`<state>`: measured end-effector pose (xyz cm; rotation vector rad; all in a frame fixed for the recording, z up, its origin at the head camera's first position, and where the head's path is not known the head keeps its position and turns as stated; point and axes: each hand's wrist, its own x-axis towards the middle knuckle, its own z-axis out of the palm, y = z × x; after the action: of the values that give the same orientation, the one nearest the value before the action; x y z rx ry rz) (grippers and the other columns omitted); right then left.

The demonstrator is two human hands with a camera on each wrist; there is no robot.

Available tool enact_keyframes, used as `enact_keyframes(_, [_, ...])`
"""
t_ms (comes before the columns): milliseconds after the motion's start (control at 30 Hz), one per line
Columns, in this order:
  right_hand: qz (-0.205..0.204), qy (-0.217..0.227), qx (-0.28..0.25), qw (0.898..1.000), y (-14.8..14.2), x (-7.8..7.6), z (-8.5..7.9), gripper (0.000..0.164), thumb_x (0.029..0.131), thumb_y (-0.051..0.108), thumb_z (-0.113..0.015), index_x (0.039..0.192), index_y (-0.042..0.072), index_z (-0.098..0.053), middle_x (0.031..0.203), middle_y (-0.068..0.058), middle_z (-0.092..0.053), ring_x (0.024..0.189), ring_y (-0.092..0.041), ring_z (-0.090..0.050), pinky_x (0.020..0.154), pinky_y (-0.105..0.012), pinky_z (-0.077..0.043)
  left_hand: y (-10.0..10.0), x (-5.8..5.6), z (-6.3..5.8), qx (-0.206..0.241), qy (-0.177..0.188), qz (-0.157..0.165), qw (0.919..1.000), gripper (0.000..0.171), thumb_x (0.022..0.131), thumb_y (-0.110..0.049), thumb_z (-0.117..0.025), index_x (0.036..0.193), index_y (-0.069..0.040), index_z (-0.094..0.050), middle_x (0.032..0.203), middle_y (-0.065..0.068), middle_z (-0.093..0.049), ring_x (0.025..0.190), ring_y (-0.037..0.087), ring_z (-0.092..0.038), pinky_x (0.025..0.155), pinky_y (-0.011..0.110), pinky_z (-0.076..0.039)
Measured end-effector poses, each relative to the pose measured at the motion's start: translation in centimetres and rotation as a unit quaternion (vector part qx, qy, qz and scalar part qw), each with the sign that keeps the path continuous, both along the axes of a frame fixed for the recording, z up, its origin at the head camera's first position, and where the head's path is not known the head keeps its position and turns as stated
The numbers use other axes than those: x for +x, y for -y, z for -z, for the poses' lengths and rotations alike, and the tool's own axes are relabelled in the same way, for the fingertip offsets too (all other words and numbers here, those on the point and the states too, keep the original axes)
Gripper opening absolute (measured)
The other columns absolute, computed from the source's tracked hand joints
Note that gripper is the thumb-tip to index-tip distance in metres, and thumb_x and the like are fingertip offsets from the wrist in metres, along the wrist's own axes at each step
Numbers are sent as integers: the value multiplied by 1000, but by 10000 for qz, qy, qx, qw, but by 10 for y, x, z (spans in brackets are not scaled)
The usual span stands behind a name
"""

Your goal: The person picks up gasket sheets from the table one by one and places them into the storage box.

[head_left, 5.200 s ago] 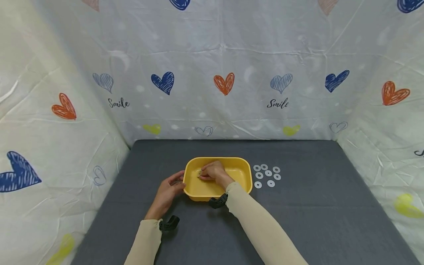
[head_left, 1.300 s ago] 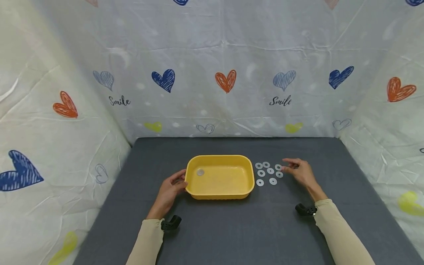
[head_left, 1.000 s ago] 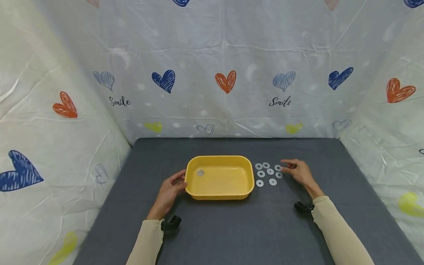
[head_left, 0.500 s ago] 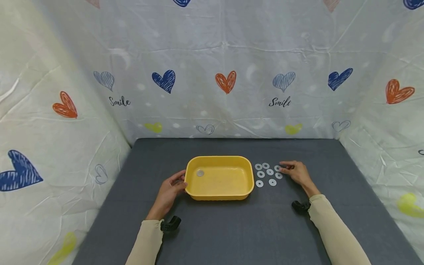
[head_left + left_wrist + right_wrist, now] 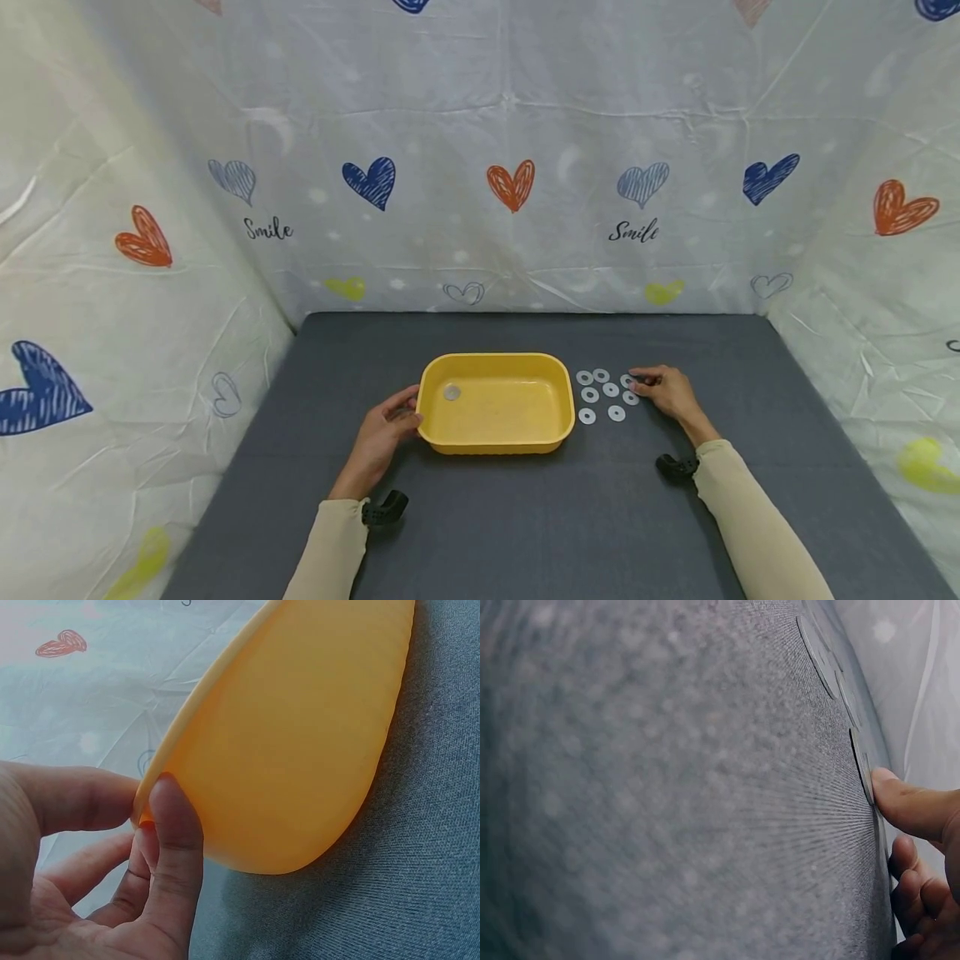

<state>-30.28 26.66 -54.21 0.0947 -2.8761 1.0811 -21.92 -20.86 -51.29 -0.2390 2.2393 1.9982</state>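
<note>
A yellow rectangular plastic tub stands mid-table in the head view. My left hand pinches its left rim; in the left wrist view the thumb lies on the outer wall and the forefinger behind the rim. Inside the tub, toward its left end, lies a round grey disc. Several flat metal washers are spread right of the tub. My right hand reaches over the rightmost ones, forefinger and thumb extended at a back washer. In the right wrist view its thumb touches a washer's edge.
A dark grey cloth covers the table. White sheets printed with hearts close off the back and both sides. A black wrist camera sits at the left wrist, another black camera at the right.
The right hand has left the tub, where a grey disc now shows, and gone right to the washers. Lately it has crept slightly left onto the back washer. The left hand stays on the rim.
</note>
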Motion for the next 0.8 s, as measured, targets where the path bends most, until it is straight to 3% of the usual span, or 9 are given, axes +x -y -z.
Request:
enact_keyframes(367, [203,96,-227,9995,1,0,-1,25,85,17,-76,105,3,-71,82,-6,-57,71,-17,-47,69,-31,-36,1,-2,0,-17,-11,25,10000,56,93,-4,-60,146,-12,-46,123,13,-48,110,27,-56,78,22,-54])
enact_keyframes(600, [351,133,-276,9989,-1,2,-3,24,87,14,-74,104,1,-63,91,-12,-62,72,-17,-49,67,-29,-37,1,-3,-1,-10,-2,114,9999,55,93,-5,-61,146,-12,-47,125,15,-49,110,29,-57,79,23,-54])
enact_keyframes(800, [400,-10,-428,9983,-2,3,-4,20,88,14,-73,102,2,-66,90,-14,-69,75,-16,-58,70,-28,-43,1,-2,-2,19,51,77,10000,55,93,-6,-61,146,-14,-46,124,14,-49,112,28,-56,80,23,-55])
